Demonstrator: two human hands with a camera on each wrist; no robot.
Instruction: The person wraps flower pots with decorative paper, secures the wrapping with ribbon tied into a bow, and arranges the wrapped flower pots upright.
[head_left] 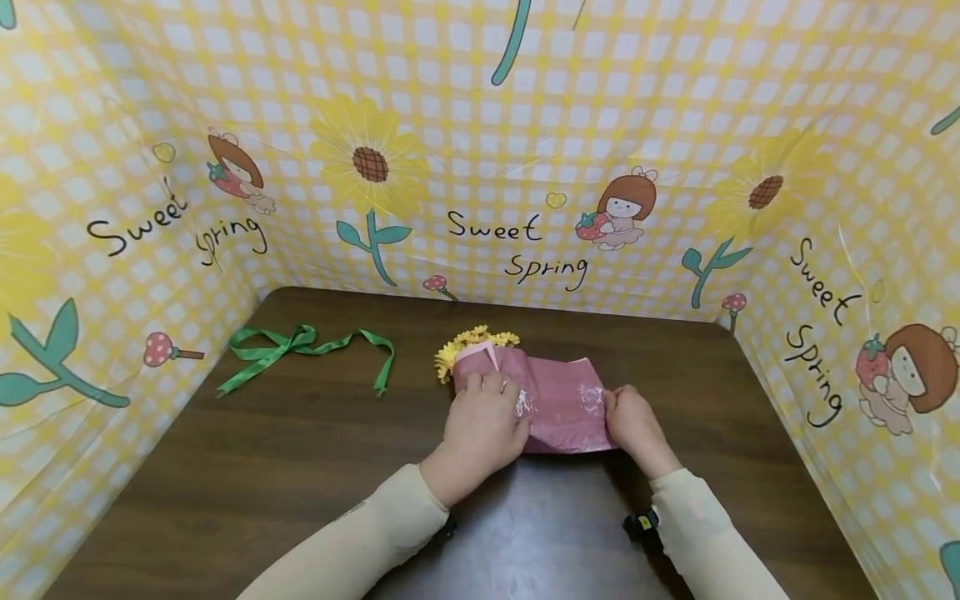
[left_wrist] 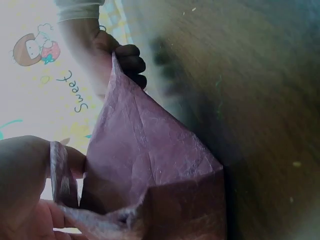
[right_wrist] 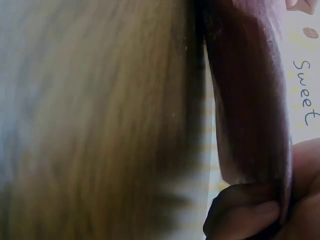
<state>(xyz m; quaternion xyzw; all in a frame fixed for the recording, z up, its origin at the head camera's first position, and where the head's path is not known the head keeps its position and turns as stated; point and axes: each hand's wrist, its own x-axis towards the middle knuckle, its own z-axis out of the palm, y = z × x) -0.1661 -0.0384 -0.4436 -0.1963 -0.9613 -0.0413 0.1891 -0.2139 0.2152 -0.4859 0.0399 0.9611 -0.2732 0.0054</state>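
A bunch of yellow flowers [head_left: 447, 358] lies at the left end of a dusty-pink sheet of wrapping paper [head_left: 562, 392], mostly covered by it. My left hand [head_left: 483, 425] grips the paper near the blooms; in the left wrist view a fold of paper [left_wrist: 62, 172] passes between thumb and fingers. At the paper's far right edge, my right hand [head_left: 636, 423] pinches a corner, also seen in the right wrist view, where fingers [right_wrist: 242, 212] hold the edge. The paper's right part is raised off the table. Any stems are hidden inside the wrap.
A green ribbon [head_left: 288, 343] with loops and loose tails lies at the back left of the dark wooden table [head_left: 300, 450]. Yellow checked cloth walls [head_left: 480, 167] printed with sunflowers enclose the left, back and right sides.
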